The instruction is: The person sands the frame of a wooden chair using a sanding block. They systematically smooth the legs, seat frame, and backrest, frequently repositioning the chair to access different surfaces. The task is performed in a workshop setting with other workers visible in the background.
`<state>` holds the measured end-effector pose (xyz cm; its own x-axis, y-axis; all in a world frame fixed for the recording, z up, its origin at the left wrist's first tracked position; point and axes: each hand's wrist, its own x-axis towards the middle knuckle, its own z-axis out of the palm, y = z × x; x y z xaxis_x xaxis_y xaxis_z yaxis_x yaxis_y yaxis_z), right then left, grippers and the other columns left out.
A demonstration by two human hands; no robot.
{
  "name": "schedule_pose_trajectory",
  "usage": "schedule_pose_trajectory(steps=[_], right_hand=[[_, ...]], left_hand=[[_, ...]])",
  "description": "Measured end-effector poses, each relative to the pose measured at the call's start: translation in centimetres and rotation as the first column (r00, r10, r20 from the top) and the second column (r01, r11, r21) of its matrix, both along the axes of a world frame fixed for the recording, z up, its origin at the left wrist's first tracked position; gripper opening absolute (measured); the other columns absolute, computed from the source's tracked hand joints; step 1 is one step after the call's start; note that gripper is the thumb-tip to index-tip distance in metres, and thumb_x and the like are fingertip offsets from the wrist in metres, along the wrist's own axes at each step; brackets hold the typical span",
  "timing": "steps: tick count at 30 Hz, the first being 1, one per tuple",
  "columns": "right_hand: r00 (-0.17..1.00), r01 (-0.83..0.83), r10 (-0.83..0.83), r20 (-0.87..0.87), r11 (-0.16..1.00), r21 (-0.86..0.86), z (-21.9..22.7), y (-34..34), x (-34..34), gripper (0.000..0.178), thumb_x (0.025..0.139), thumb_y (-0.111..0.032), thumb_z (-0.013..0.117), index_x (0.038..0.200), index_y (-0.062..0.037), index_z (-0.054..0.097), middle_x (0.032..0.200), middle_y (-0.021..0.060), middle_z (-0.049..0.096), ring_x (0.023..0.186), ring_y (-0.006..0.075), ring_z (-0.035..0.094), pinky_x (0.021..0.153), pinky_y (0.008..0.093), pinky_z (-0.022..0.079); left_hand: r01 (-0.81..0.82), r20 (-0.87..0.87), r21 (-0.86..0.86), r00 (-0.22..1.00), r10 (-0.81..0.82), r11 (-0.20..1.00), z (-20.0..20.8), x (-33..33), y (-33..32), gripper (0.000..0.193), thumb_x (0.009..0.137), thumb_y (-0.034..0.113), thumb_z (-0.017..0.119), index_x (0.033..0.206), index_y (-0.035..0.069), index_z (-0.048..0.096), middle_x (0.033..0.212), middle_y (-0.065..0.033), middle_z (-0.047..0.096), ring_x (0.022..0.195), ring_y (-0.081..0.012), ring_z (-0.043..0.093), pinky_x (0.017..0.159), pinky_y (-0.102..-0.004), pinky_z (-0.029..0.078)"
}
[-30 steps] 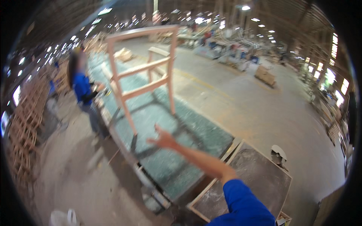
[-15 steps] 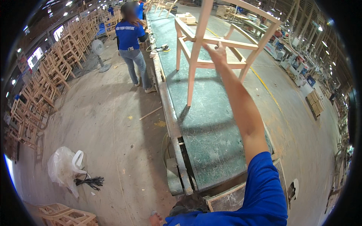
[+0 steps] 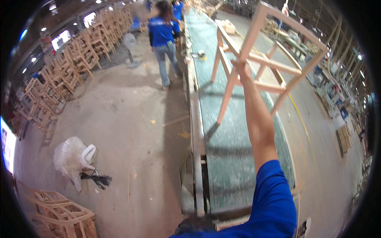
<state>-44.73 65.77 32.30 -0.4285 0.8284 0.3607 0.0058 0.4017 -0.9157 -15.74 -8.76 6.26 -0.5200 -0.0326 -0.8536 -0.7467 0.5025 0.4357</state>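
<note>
My right hand (image 3: 243, 68) is stretched far out over the long green worktable. Its fingers are closed round the left back post of a bare wooden chair frame (image 3: 257, 33), near the joint with the seat rail. The frame has no seat panel and leans to the right. One back leg reaches down close to the green surface (image 3: 232, 166), where its shadow falls beside the foot. Whether the other legs touch the table I cannot tell. My left hand is out of the picture.
A worker in a blue shirt (image 3: 162, 33) stands along the table's left side, near a sander (image 3: 202, 55). Stacked chair frames (image 3: 79, 51) line the left, with a fan (image 3: 130, 43) before them. A plastic bag (image 3: 71, 158) and wooden frames (image 3: 65, 210) lie lower left.
The whole scene has shifted rightward in the picture, and the chair frame tilts more. My right hand still grips it, now further round the post. My left hand has left the view.
</note>
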Motion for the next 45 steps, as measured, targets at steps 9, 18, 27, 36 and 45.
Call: schedule_pose_trajectory(steps=[9,18,27,36,45], right_hand=[[0.984,-0.074,0.049,-0.169,0.987,-0.144,-0.2,-0.1,2.0,0.037,0.092,-0.04,0.071,0.111,-0.0087,0.069,0.091,-0.0024,0.064,0.084,0.0077,0.054,0.074,0.0294,0.044],[0.958,0.032,-0.058,-0.282,0.995,-0.096,-2.5,-2.7,20.8,0.033,0.087,-0.019,0.078,0.114,-0.0016,0.068,0.087,0.0022,0.067,0.077,0.0101,0.061,0.068,0.0295,0.048],[0.937,0.005,-0.025,-0.348,0.998,-0.06,-3.1,-6.6,47.1,0.032,0.092,-0.031,0.064,0.106,-0.0021,0.064,0.084,0.0102,0.065,0.076,0.0227,0.065,0.07,0.0381,0.054],[0.794,0.34,-0.294,-0.532,0.94,-0.012,-4.4,-7.3,57.2,0.034,0.096,-0.027,0.062,0.118,-0.0009,0.06,0.106,0.0104,0.066,0.096,0.0224,0.064,0.088,0.035,0.051],[0.756,-0.049,-0.26,-0.601,0.893,-0.447,-3.3,-27.9,40.0,0.077,0.102,-0.059,0.039,0.146,0.0036,0.033,0.144,0.0235,0.043,0.14,0.0371,0.039,0.119,0.0491,0.028]], left_hand=[[-0.029,-0.096,-0.02,0.995,0.027,0.999,-2.4,-3.3,1.4,0.024,0.092,0.014,0.058,0.108,-0.003,0.058,0.086,-0.0155,0.066,0.059,-0.0238,0.061,0.048,-0.0389,0.05],[-0.326,-0.41,0.204,0.828,0.383,0.923,-3.7,-5.4,-0.9,0.024,0.09,0.015,0.061,0.103,-0.005,0.062,0.078,-0.011,0.063,0.059,-0.0196,0.06,0.046,-0.0341,0.047],[0.358,-0.609,0.61,0.783,0.129,0.707,8.8,-18.5,21.7,0.03,0.102,0.029,0.052,0.105,0.001,0.063,0.083,-0.0026,0.06,0.065,-0.0115,0.055,0.058,-0.0279,0.047],[0.409,-0.419,0.817,0.905,-0.067,0.406,13.7,-23.2,45.1,0.051,0.106,0.04,0.041,0.132,-0.002,0.054,0.12,-0.0164,0.063,0.104,-0.0254,0.064,0.086,-0.0368,0.053],[0.1,-0.088,0.995,0.937,-0.337,0.019,12.0,-19.2,49.3,0.035,0.101,0.028,0.052,0.117,-0.002,0.058,0.099,-0.0142,0.068,0.083,-0.0292,0.069,0.073,-0.0431,0.061]])
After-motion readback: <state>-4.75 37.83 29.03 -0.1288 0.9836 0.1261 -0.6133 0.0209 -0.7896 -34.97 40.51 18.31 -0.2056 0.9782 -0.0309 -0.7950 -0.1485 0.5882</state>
